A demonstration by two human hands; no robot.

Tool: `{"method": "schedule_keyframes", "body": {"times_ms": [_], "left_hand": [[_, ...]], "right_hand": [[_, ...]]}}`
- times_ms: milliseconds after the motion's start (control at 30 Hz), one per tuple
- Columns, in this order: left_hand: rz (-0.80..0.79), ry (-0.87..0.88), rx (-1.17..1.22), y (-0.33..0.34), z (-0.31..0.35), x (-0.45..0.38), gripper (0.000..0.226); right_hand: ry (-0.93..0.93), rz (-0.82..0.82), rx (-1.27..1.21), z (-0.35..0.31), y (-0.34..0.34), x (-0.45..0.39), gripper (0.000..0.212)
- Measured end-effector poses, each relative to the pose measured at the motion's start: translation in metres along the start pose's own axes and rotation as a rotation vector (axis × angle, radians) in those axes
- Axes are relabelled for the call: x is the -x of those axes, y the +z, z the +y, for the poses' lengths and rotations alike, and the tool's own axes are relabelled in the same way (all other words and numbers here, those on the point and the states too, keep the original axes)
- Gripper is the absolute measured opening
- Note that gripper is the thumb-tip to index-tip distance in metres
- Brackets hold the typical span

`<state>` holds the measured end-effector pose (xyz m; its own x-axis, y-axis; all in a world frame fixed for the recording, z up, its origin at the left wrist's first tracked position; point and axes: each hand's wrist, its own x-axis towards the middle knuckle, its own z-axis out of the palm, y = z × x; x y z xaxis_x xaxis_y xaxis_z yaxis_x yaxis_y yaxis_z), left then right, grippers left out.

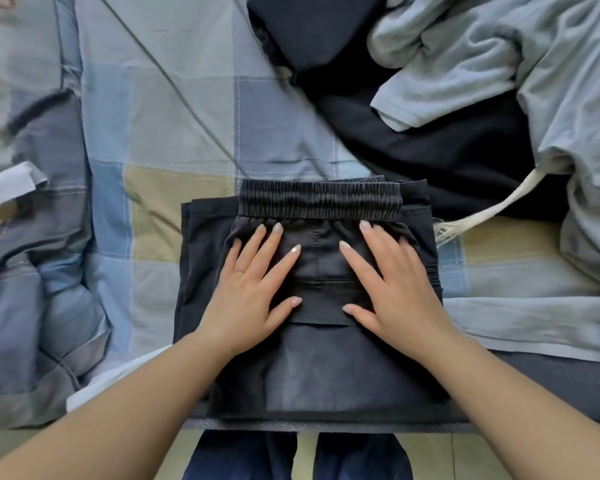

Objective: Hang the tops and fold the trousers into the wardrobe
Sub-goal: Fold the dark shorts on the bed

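The left hand (253, 289) lies flat with its fingers spread, palm down, pressing on a folded pair of dark trousers (309, 358). The right hand (392, 289) mirrors it just to the right, also flat, fingers spread and pointing away from the person. The fingertips of both hands stop just short of the gathered elastic waistband (319, 200). A narrow strip of dark cloth shows between the two hands.

The trousers sit at the near edge of a bed, directly in front of the person, on a checked bedspread (174, 133) of blue, grey and olive squares. They are folded into a compact, roughly rectangular bundle of several layers. Its long axis runs from the person outward, with the waistband at the far end and lying crosswise, left to right. The near end reaches the bed's edge. A back pocket seam shows between the hands.

Behind and to the right, well apart from the hands, a black garment (430, 140) lies spread and rumpled. On top of it and further right is a heap of pale grey-blue clothing (534, 64), with a frayed cream drawstring (492, 209) trailing toward the trousers. At the far left, bunched grey-blue fabric (49, 237) is crumpled on the bedspread.

At the bottom, below the bed's edge, the person's legs in dark blue trousers (243, 455) stand on a pale floor.
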<state>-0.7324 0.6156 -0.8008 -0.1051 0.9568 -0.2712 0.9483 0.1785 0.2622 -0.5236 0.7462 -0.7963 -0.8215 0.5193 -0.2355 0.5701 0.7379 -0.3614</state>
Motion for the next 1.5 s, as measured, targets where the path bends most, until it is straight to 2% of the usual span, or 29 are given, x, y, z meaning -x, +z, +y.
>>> {"method": "schedule_keyframes", "body": {"times_ms": [100, 200, 267, 333, 400, 500, 567, 633, 700, 867, 1000, 1067, 1133, 1333, 1500], "left_hand": [[0.101, -0.388, 0.159, -0.017, -0.018, 0.028, 0.079], [0.107, -0.741, 0.551, -0.024, -0.032, 0.046, 0.096], [0.153, -0.885, 0.858, -0.030, -0.031, 0.045, 0.101], [0.127, -0.998, 1.061, -0.036, -0.027, 0.035, 0.085], [-0.021, -0.971, 1.144, -0.039, -0.023, 0.022, 0.064], [-0.267, -0.874, 1.281, -0.044, -0.025, 0.004, 0.073], [-0.362, -0.879, 1.311, -0.050, -0.026, -0.003, 0.061], [-0.390, -0.914, 1.297, -0.058, -0.024, -0.006, 0.051], [-0.369, -0.917, 1.261, -0.068, -0.021, -0.004, 0.057], [-0.287, -0.891, 1.214, -0.117, 0.003, 0.013, 0.046], [-0.288, -0.767, 1.235, -0.180, 0.026, 0.026, 0.075], [-0.300, -0.683, 1.257, -0.213, 0.042, 0.034, 0.093], [-0.328, -0.571, 1.275, -0.250, 0.060, 0.042, 0.101], [-0.457, -0.321, 1.229, -0.357, 0.116, 0.065, 0.090], [-0.648, -0.108, 1.097, -0.425, 0.170, 0.094, 0.098]], "right_hand": [[0.233, 0.052, -0.101, 0.011, -0.016, 0.028, 0.097], [0.708, 0.003, -0.595, 0.017, -0.028, 0.039, 0.099], [0.884, -0.047, -0.895, 0.022, -0.024, 0.039, 0.082], [0.913, -0.091, -1.029, 0.029, -0.017, 0.036, 0.062], [0.930, -0.135, -1.111, 0.034, -0.014, 0.030, 0.063], [0.899, -0.194, -1.154, 0.033, -0.018, 0.018, 0.050], [0.880, -0.205, -1.154, 0.029, -0.022, 0.015, 0.045], [0.868, -0.158, -1.165, 0.024, -0.026, 0.019, 0.034], [0.868, -0.093, -1.184, 0.019, -0.033, 0.025, 0.026], [0.817, -0.003, -1.204, -0.007, -0.080, 0.049, 0.033], [0.811, 0.068, -1.210, -0.028, -0.140, 0.082, 0.038], [0.826, 0.140, -1.201, -0.043, -0.176, 0.109, 0.036], [0.829, 0.235, -1.190, -0.061, -0.213, 0.136, 0.036], [0.856, 0.499, -1.230, -0.131, -0.296, 0.217, 0.038], [0.983, 0.822, -1.373, -0.211, -0.331, 0.307, 0.034]]}}
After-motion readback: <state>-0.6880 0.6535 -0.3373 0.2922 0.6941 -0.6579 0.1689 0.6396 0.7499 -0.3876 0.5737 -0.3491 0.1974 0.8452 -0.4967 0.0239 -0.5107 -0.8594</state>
